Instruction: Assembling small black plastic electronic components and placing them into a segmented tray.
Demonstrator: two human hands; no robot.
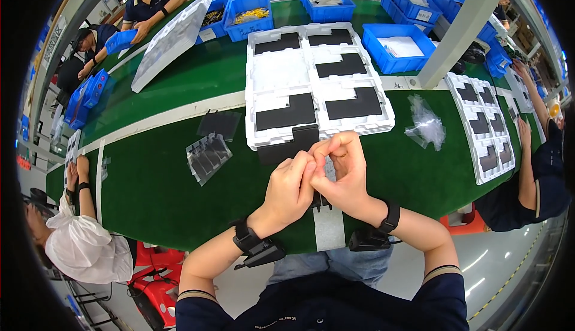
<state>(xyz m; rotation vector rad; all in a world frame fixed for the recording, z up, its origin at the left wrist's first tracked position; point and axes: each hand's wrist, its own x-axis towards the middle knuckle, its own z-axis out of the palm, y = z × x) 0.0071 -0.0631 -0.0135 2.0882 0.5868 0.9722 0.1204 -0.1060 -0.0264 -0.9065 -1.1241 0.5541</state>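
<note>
My left hand and my right hand meet at the fingertips in front of the white tray. Both are closed in a pinch; what lies between the fingertips is too small and hidden to name. Just behind my left fingers is a flat black L-shaped piece, partly covered by the hand, beside the tray's near edge. A small dark part with thin leads shows below my hands. In the stacked white tray lie several similar black pieces; the left middle compartment shows bare white plastic.
Clear plastic films lie on the green table to the left, crumpled clear film to the right. Blue bins line the back near a slanted metal post. Another tray and co-workers sit on both sides.
</note>
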